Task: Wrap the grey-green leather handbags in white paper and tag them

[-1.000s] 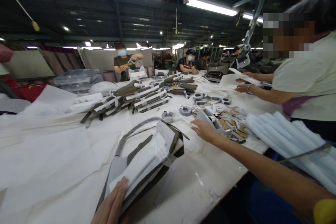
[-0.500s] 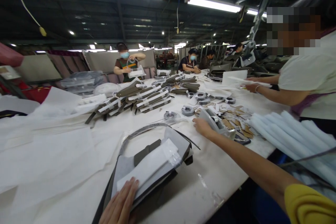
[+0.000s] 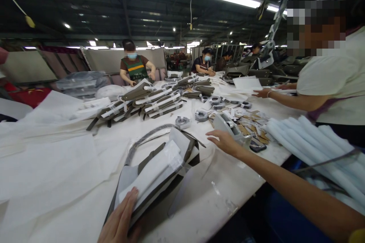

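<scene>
White table (image 3: pixel 236 176), olive paper-padded bag (image 3: pixel 156 169) lower centre.
Left hand (image 3: pixel 121 214) atop, grip unclear; right hand (image 3: pixel 226 143) unclenched beside grey tape dispenser (image 3: pixel 222 122).

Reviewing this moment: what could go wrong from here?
The right hand is close beside the tape dispenser, so it could knock it toward the loose tags beyond. Only the left hand is on the bag, which might shift if that hand slips. The bag's plastic-wrapped strap loops outward and could perhaps snag.

No legible text, pale lettering (image 3: pixel 138 73) on a green apron (image 3: pixel 135 63), too small to read
</scene>
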A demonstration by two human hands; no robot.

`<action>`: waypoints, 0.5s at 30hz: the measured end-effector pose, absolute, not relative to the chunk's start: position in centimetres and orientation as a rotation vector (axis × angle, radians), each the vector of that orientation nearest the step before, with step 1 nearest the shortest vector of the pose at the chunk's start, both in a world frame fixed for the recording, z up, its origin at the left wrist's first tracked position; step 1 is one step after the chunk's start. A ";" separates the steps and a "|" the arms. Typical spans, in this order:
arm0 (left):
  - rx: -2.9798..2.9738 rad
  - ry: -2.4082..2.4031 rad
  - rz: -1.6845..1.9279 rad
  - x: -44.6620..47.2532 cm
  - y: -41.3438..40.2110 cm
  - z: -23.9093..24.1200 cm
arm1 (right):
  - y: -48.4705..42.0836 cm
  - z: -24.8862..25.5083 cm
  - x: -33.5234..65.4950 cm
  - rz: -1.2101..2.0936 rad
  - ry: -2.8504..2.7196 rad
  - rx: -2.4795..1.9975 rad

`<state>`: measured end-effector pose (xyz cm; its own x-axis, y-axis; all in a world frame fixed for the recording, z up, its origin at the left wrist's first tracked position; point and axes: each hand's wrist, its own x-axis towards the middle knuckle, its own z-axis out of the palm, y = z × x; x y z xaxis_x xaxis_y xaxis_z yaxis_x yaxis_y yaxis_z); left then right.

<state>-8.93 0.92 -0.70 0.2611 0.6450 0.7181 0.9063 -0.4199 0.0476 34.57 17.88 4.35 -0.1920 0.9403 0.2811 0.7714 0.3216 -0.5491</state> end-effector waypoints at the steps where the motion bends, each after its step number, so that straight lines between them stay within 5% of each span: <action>1: -2.158 -1.430 -0.953 -8.8 0.9 -0.6 | 17.4 4.3 34.5 0.410 -2.064 -1.464; 15: -2.063 -1.501 -0.972 -7.6 0.2 0.5 | 16.4 2.3 38.5 0.343 -2.103 -1.547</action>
<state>-7.63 0.23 0.55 0.1778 0.6539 0.7354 0.9386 -0.3373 0.0730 38.54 16.41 2.34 -0.2265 0.9425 0.2456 0.8157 0.3214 -0.4810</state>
